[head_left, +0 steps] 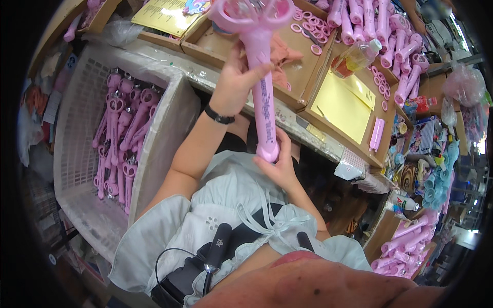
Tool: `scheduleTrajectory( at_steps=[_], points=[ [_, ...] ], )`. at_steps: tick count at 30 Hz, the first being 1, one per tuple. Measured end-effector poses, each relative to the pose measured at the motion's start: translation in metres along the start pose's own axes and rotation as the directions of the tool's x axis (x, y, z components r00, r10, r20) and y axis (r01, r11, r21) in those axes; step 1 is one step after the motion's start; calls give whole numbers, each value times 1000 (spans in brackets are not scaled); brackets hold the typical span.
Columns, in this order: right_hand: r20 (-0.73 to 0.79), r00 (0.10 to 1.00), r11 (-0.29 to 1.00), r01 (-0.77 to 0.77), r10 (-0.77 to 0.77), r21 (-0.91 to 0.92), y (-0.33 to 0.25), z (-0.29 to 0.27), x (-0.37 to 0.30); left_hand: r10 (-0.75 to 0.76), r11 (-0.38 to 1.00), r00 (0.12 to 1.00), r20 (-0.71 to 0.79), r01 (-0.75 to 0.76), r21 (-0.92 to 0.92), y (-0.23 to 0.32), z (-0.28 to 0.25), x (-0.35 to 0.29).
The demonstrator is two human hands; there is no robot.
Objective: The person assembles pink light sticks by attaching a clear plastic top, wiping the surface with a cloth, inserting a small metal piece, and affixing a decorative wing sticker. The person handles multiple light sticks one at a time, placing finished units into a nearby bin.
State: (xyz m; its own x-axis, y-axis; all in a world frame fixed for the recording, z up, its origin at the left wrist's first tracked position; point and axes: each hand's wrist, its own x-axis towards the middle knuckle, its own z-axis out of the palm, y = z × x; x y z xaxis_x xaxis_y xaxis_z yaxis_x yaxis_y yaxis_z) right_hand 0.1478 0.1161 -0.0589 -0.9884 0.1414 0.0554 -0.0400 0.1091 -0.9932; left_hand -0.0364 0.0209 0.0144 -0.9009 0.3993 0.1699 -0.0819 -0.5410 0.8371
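Note:
A pink toy wand [262,105] stands nearly upright in front of me, its wide ring-shaped head at the top edge of the picture. My left hand [237,82] is wrapped round the handle just below the head. At the lower end, the fingers of my right hand [281,163] close round the rounded pink tip. Dark lettering runs along the wand's handle. Behind the wand, an orange cloth [283,60] lies in a cardboard tray [218,47], partly hidden by the wand and my left hand.
To my left, a white plastic basket [74,128] holds many pink wands [120,133]. Pink rings [314,25], a bottle of yellowish liquid [354,59] and yellow paper [341,105] lie on the bench. More wands [405,246] fill a box at the right.

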Motion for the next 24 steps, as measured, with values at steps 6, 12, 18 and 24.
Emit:
scheduleTrajectory(
  at_steps=[6, 12, 18, 24],
  points=[
    [144, 984, 908, -158, 110, 389, -5, 1, -9, 98, 957, 995, 38, -83, -280, 18, -22, 27],
    [144, 977, 867, -204, 154, 454, -8, 3, -11, 169, 948, 984, -56, -178, -262, 29, -35, 40],
    [286, 949, 701, -296, 136, 649, -5, 0, -13, 146, 894, 989, 0, -132, -428, 28, -40, 23],
    [559, 829, 387, -514, -5, 765, -2, 9, -12, 155, 729, 988, 12, -106, -676, 31, -61, 12]
  ],
)
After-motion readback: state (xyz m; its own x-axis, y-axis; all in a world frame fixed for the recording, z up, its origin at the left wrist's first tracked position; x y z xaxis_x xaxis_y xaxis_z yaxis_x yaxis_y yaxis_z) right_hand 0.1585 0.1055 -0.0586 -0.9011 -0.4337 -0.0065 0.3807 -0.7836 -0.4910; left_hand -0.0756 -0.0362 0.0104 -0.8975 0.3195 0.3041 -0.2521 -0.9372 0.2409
